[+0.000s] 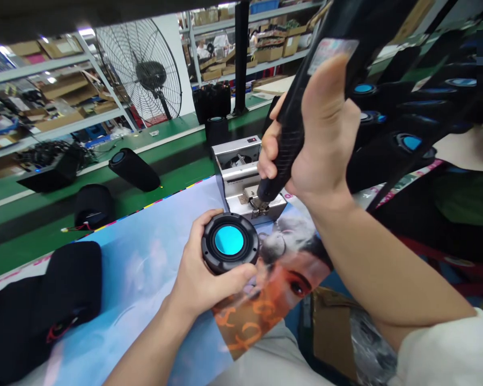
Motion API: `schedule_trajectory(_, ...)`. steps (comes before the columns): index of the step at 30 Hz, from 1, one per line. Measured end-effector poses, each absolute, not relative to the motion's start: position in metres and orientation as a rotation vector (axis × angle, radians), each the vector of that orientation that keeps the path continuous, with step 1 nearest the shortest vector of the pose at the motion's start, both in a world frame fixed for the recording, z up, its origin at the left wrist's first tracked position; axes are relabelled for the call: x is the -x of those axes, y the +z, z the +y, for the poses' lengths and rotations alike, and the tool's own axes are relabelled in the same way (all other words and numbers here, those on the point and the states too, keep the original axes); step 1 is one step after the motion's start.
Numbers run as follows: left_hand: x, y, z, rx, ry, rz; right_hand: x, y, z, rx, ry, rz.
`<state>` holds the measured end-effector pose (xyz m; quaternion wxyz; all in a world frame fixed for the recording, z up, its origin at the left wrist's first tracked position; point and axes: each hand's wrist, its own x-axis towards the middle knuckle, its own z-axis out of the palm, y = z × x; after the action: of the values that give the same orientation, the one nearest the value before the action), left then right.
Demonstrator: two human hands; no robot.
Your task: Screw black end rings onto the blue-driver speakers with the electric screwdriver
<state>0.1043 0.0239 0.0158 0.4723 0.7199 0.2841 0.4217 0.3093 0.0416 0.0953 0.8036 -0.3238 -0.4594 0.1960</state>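
Observation:
My left hand (pixel 199 273) is wrapped round a black cylindrical speaker (pixel 229 242), whose round end with a shiny blue centre faces up at me. In my right hand (pixel 322 134) is a black electric screwdriver (pixel 292 145), gripped by its body with the thumb lying along it near a label. The screwdriver points down, its tip at the front of a silver metal screw feeder (pixel 237 172). Whether a screw sits on the bit is too small to tell. The speaker is just in front of the feeder, over a printed sheet (pixel 145 279).
Black speaker bodies (pixel 74 279) lie at the left, one with red wires. Another speaker (pixel 134 169) lies on the green bench (pixel 177 161). Several blue-centred speakers (pixel 410 142) stand at the right. A large fan (pixel 151 75) and loaded shelves are behind. A cardboard box (pixel 334 338) is below right.

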Motion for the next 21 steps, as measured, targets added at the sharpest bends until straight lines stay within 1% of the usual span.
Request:
schedule_trajectory(8, -0.104, 0.017, 0.023, -1.762, 1.012, 0.66, -0.307, 0.078, 0.054, 0.749, 0.518, -1.005)
schedule_trajectory(11, -0.103, 0.016, 0.024, -1.766, 1.004, 0.66, -0.31, 0.082, 0.047, 0.801, 0.616, -1.004)
schedule_trajectory(13, -0.102, 0.015, 0.026, -1.758, 0.979, 0.655, -0.31, 0.096, 0.037, 0.772, 0.63, -1.001)
schedule_trajectory(16, -0.1, 0.015, 0.028, -1.743, 0.912, 0.64, -0.302, 0.136, 0.014, 0.638, 0.582, -1.063)
schedule_trajectory(18, -0.099, 0.015, 0.029, -1.731, 0.872, 0.634, -0.292, 0.165, -0.001, 0.72, 0.675, -1.059)
schedule_trajectory(21, -0.099, 0.016, 0.028, -1.713, 0.834, 0.632, -0.271, 0.195, -0.019, 0.711, 0.784, -1.072)
